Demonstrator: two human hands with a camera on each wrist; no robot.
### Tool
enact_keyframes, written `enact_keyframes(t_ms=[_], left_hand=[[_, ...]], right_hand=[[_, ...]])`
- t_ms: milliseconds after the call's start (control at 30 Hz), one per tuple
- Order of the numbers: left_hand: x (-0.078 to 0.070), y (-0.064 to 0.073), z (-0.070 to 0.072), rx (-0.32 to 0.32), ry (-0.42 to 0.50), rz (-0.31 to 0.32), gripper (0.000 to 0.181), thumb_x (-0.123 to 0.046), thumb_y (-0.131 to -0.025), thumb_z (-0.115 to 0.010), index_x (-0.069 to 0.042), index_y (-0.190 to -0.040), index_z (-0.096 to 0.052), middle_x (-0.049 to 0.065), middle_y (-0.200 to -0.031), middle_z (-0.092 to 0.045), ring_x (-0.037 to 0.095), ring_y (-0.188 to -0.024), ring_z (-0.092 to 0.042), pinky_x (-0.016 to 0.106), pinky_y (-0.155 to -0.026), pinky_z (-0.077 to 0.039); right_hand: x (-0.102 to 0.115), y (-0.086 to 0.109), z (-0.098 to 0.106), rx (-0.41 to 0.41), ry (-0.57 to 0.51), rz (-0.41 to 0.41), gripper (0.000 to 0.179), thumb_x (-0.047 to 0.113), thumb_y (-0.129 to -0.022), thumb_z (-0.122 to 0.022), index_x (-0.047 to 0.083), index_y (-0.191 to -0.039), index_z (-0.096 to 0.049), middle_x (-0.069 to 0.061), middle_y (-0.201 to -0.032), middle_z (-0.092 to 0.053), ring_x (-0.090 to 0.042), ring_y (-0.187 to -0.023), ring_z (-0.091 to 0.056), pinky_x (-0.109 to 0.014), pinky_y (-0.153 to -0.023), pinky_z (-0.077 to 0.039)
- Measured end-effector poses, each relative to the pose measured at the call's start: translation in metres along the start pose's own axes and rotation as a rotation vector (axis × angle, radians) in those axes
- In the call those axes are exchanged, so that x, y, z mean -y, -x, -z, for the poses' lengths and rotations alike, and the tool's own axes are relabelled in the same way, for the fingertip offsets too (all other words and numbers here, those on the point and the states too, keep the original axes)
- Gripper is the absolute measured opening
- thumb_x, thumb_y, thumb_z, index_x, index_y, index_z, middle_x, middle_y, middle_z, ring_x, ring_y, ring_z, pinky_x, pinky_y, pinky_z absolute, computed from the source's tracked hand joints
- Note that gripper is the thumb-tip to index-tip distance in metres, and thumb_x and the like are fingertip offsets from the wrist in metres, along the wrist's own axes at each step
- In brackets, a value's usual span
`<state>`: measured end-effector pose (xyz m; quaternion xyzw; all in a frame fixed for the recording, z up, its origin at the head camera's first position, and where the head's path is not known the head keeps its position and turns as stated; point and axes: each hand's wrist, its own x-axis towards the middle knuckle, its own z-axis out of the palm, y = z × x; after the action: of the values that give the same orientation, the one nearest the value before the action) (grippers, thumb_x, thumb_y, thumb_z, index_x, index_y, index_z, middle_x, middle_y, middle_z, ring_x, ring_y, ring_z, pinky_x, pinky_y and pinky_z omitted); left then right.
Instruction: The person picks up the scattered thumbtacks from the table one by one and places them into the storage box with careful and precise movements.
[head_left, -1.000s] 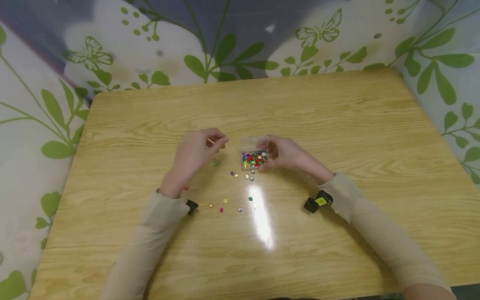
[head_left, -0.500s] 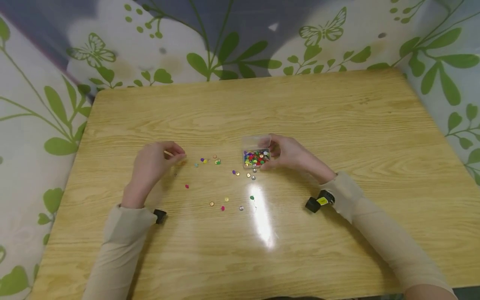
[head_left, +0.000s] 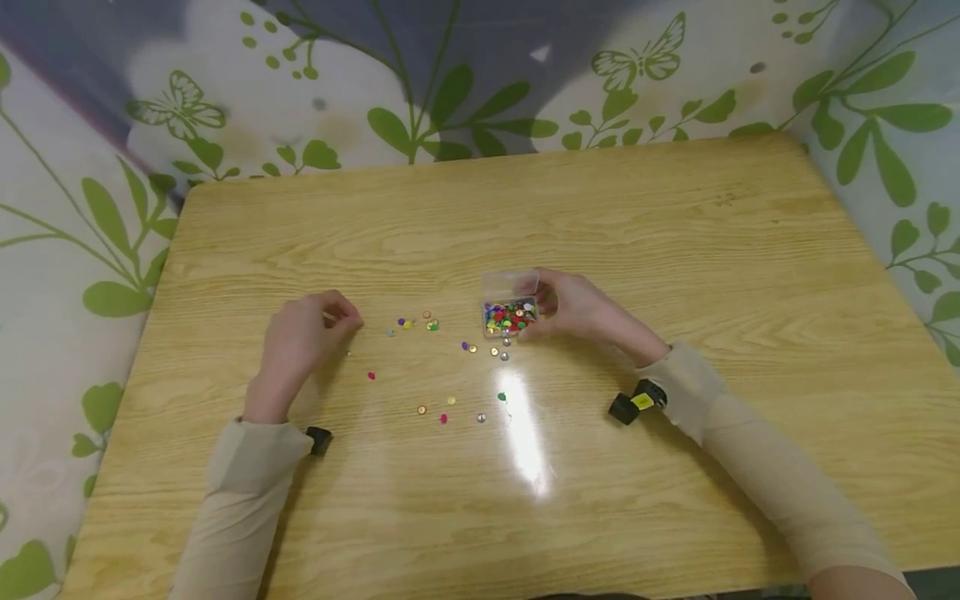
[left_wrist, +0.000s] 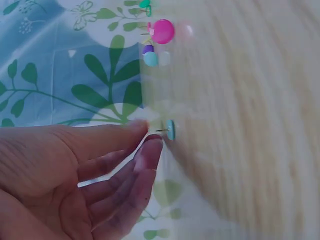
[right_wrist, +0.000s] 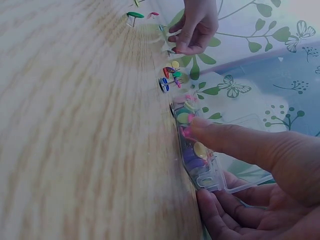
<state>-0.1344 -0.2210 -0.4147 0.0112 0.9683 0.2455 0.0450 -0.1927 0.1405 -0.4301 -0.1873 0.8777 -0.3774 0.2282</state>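
My left hand (head_left: 303, 346) is low over the left part of the table. In the left wrist view, its thumb and fingertips come right up to the pin of a teal thumbtack (left_wrist: 171, 129), a narrow gap showing between them. The tack's head lies against the table with its pin pointing up. My right hand (head_left: 566, 308) grips a small clear plastic box (head_left: 486, 327) from its right side, thumb at the front, fingers behind. The box stands with its hinged lid (head_left: 502, 284) raised and is full of colourful thumbtacks (head_left: 510, 317).
Loose thumbtacks lie between the hands, among them a yellow thumbtack (head_left: 407, 325) and a purple thumbtack (head_left: 465, 346). Nearer me are a red thumbtack (head_left: 371, 376), a pink thumbtack (head_left: 443, 418) and a green thumbtack (head_left: 502, 397). A leaf-patterned wall covering (head_left: 465, 100) borders the wooden table (head_left: 637, 500).
My left hand has moved left, away from the box, then dipped slightly toward the table, bringing its fingertips together more closely. The right hand and box have stayed put.
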Motion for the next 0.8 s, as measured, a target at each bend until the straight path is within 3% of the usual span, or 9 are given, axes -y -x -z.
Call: enact_keyframes(t_ms=[200, 367, 600, 800], left_hand=[[-0.002, -0.002, 0.000, -0.078, 0.034, 0.004, 0.013, -0.019, -0.098, -0.067, -0.006, -0.098, -0.069, 0.014, -0.099, -0.074, 0.033, -0.089, -0.072, 0.045, -0.075, -0.051], [-0.013, -0.003, -0.002, -0.085, 0.061, -0.029, 0.010, -0.018, -0.095, -0.071, -0.008, -0.098, -0.070, 0.012, -0.096, -0.075, 0.030, -0.086, -0.073, 0.044, -0.076, -0.051], [-0.038, -0.009, -0.007, -0.082, 0.041, -0.154, 0.011, -0.022, -0.093, -0.075, -0.013, -0.098, -0.076, 0.005, -0.092, -0.077, 0.024, -0.084, -0.073, 0.037, -0.069, -0.050], [-0.069, -0.016, -0.011, -0.061, 0.037, -0.252, 0.012, -0.017, -0.093, -0.075, -0.013, -0.103, -0.078, 0.003, -0.096, -0.076, 0.022, -0.084, -0.073, 0.038, -0.068, -0.053]], right_hand=[[0.001, 0.001, 0.000, 0.001, -0.006, -0.002, 0.069, 0.015, -0.076, -0.089, 0.002, -0.135, -0.055, -0.017, -0.114, -0.060, -0.031, -0.106, -0.062, -0.043, -0.097, -0.052], [0.002, 0.000, 0.000, 0.001, -0.009, -0.006, 0.069, 0.016, -0.076, -0.089, 0.002, -0.135, -0.055, -0.017, -0.114, -0.060, -0.032, -0.107, -0.062, -0.042, -0.097, -0.052], [0.000, -0.001, 0.000, -0.006, 0.001, 0.010, 0.068, 0.016, -0.076, -0.090, 0.001, -0.134, -0.056, -0.016, -0.112, -0.060, -0.031, -0.105, -0.062, -0.042, -0.096, -0.053], [0.000, -0.001, 0.000, -0.007, -0.002, 0.021, 0.068, 0.015, -0.076, -0.090, 0.000, -0.133, -0.056, -0.017, -0.112, -0.060, -0.031, -0.104, -0.062, -0.042, -0.096, -0.053]])
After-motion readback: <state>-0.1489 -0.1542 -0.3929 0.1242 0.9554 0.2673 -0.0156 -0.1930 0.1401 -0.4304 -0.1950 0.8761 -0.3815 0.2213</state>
